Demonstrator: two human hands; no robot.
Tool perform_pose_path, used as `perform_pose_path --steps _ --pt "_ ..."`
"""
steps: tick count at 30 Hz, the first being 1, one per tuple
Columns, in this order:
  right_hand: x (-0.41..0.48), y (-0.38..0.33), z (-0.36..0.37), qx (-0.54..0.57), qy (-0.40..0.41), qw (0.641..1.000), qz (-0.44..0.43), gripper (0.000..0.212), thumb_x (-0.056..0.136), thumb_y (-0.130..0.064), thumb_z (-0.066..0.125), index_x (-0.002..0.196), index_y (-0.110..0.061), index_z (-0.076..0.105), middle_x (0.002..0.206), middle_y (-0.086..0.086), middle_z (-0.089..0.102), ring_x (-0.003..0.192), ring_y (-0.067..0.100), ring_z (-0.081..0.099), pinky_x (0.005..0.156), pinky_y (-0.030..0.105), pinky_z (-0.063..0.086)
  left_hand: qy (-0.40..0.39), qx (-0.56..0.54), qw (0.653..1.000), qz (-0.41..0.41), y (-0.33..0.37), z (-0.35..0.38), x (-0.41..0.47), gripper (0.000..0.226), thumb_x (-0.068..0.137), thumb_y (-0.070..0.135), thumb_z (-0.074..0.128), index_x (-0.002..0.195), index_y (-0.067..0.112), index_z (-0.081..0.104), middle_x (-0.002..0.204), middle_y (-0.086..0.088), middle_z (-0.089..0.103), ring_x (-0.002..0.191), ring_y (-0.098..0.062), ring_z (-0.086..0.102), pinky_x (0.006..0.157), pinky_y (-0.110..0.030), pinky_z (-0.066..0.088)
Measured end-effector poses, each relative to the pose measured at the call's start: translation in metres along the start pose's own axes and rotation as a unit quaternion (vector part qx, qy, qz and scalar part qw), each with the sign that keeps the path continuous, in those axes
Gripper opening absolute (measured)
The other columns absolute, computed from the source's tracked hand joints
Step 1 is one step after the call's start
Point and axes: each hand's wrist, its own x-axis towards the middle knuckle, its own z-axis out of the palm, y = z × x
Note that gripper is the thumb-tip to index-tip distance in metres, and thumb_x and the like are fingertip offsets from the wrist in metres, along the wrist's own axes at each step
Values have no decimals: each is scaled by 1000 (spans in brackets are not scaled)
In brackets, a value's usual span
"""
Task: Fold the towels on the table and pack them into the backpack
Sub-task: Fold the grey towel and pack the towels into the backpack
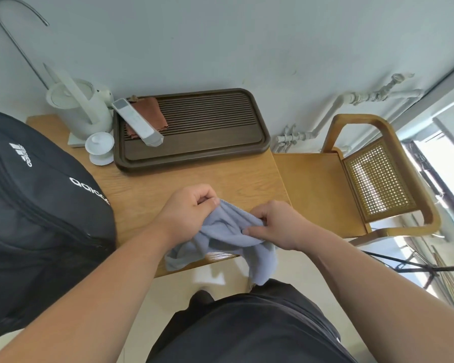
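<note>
Item 1. Dark clothing (247,331) of the person, lowest in view, with both bare forearms reaching forward over it.

Item 2. Left hand (192,205): fingers curled, pinching the far hemmed edge of the towel between thumb and fingertips.

Item 3. Right hand (275,226): fingers curled, grasping the same hem further along, thumb on top of the cloth.

Item 4. Towel (220,237): grey-blue, soft, bunched and unfolded. It is held between the two hands over the near edge of the table (194,179), with one loose end draping on the tabletop and another hanging below the edge toward the person.

Item 5. Backpack (37,205): black, white lettering, standing on the table's left end, near the towel but apart from it. Whether its zip is open cannot be told.

Item 6. Other goods on the table: dark slatted tray (194,127) bearing a brown cloth (148,111) and a long white device (138,121); white kettle (76,106); white lidded cup (100,148). A wooden chair (378,174) with a cane back stands to the right.

Step in hand, as judged: finding the corners and opening the towel out, before any fold is made.

Next move, as judged: draw the hands apart along the hem until the cloth hangs flat, then lay it on the bare wood in front of the tray, keeping the hanging end from dragging off the edge.
</note>
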Motion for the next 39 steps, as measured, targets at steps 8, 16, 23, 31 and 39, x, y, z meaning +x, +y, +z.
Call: perform_pose_path --steps 8,16,23,31,39 --pt "-9 46 6 -213 -5 956 200 18 84 -26 64 67 -21 62 65 -3 57 66 21 55 52 27 34 26 117 993 -1 -10 -6 7 23 101 28 51 80 19 56 79 -12 60 73 -25 53 65 -39 43" --pt "-27 85 -7 -106 93 955 260 10 88 -30 67 82 -28 60 73 -7 58 73 21 56 58 29 35 -375 357 839 -167 -49 -6 15 35 99 45 53 93 14 67 101 1 61 91 -4 53 83 -34 43" --pt "-24 93 -27 96 80 953 277 17 77 -22 84 74 -10 72 63 1 60 58 15 52 48 24 39 -318 205 893 -243 -56 -11 19 32 98 44 57 79 20 66 76 2 67 67 -12 58 66 -30 43" --pt "21 107 -35 240 258 894 277 22 88 -3 57 100 -16 70 90 1 66 77 14 59 60 25 46 11 100 972 -210 -85 10 45 31 97 34 56 74 16 45 70 -6 42 66 -22 42 62 -36 31" --pt "85 145 -26 247 177 912 275 23 84 -3 55 86 -18 72 86 0 72 76 18 63 67 31 53 135 103 956 -240 -102 30 71 24 97 21 47 77 9 43 68 -5 46 63 -23 41 58 -37 32"
